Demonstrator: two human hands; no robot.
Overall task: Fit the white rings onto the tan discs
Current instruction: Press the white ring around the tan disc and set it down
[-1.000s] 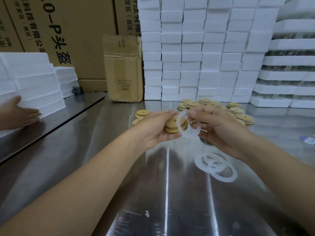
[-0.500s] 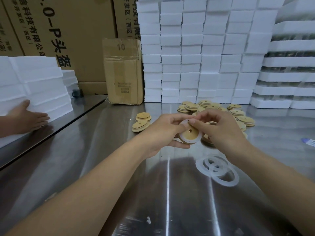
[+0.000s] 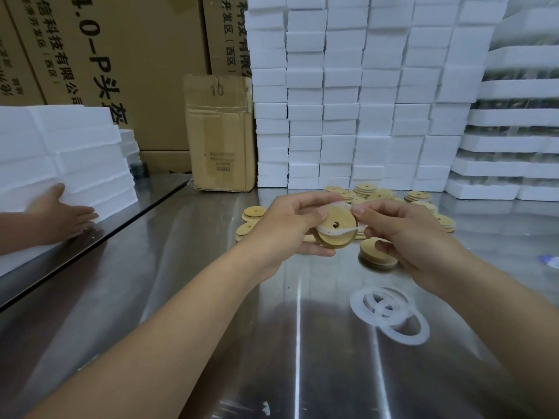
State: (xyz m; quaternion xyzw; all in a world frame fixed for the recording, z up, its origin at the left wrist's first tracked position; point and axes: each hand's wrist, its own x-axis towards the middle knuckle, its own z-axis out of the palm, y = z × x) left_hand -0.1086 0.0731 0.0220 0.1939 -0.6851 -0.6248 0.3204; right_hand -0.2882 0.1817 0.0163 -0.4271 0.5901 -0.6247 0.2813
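Centre of frame, held above the worktop:
- Round tan wooden disc with a small centre hole, tilted with its face toward the camera.
- Thin white flexible ring, partly on the disc. One stretch lies across the lower face, another curves over the top edge.
- Left hand: fingers curled round the disc's left and lower rim, gripping it.
- Right hand: thumb and forefinger pinch the ring at the disc's upper right edge, other fingers curled.

Brushed steel worktop:
- Loose white rings, overlapping and lying flat, lower right of centre.
- Single tan disc, flat, just below the right hand.
- Heap of tan discs, behind both hands, some stacked.

Background:
- Wall of white foam blocks, upper centre to right.
- Dented brown cardboard box marked "10", upright, left of the blocks.

Left edge:
- Stack of white foam slabs, with another person's hand resting flat against it.
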